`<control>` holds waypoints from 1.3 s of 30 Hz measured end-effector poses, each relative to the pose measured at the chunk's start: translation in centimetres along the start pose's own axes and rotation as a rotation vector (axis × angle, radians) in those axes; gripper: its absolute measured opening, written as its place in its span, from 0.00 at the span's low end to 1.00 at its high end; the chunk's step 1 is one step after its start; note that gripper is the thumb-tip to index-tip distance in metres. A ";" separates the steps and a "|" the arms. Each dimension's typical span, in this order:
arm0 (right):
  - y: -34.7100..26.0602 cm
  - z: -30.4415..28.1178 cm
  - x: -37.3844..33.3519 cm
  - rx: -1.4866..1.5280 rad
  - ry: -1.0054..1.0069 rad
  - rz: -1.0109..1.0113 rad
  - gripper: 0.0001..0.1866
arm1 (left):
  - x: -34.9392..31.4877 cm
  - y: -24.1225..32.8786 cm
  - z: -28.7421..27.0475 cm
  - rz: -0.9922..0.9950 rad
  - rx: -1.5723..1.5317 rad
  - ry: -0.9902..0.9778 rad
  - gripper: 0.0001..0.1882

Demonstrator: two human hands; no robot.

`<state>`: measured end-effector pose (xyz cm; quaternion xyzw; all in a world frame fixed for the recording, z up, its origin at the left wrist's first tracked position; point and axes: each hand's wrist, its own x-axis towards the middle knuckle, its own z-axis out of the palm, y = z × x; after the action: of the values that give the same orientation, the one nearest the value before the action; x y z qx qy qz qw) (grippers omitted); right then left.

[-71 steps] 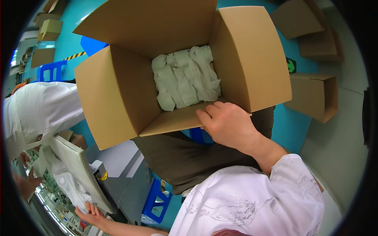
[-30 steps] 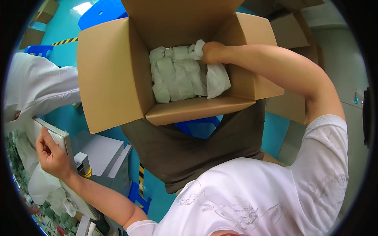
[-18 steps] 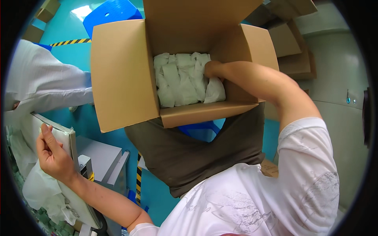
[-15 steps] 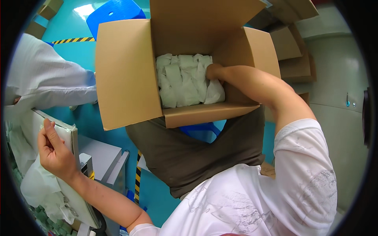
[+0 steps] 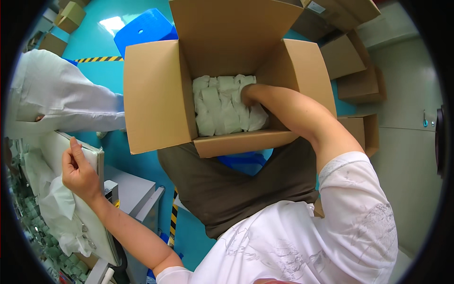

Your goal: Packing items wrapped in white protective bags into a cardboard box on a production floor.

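The right hand [image 5: 248,94] is dipping inside the cardboard carton [image 5: 158,97], touching the paper-wrapped bundles [image 5: 217,109]; its fingers are hiding there, so I cannot tell whether they are grasping one. The bundles are lying closely side by side in the carton, the paper probably cushioning them and the tightness probably limiting shifting. The side flaps [image 5: 309,78] are splaying outward, leaving the arm room. The left hand [image 5: 81,173] is hanging by the white board [image 5: 101,241], perhaps for balance, its fingers curling; whether they are pinching anything is unclear.
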<state>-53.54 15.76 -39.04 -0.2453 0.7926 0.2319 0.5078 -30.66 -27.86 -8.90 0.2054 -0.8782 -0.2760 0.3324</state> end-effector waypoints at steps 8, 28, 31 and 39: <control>-6.7 -11.6 -9.0 0.179 0.532 -0.237 0.17 | -0.8 -0.3 -1.2 -0.046 0.085 0.016 0.20; -6.8 -12.9 -5.3 0.372 0.179 -0.335 0.17 | -0.5 -1.9 -1.7 -0.082 -0.083 0.000 0.18; -4.6 -13.5 -5.2 0.243 0.281 -0.346 0.16 | -0.2 -2.1 -0.8 -0.096 -0.100 -0.025 0.17; -4.2 -14.3 -23.0 0.080 0.636 -0.362 0.14 | -0.3 -4.4 -2.8 0.028 0.050 0.097 0.10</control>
<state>-52.44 7.22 -12.96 -0.4213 0.8631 0.0195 0.2779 -27.75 -32.09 -10.03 0.2142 -0.8705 -0.2390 0.3732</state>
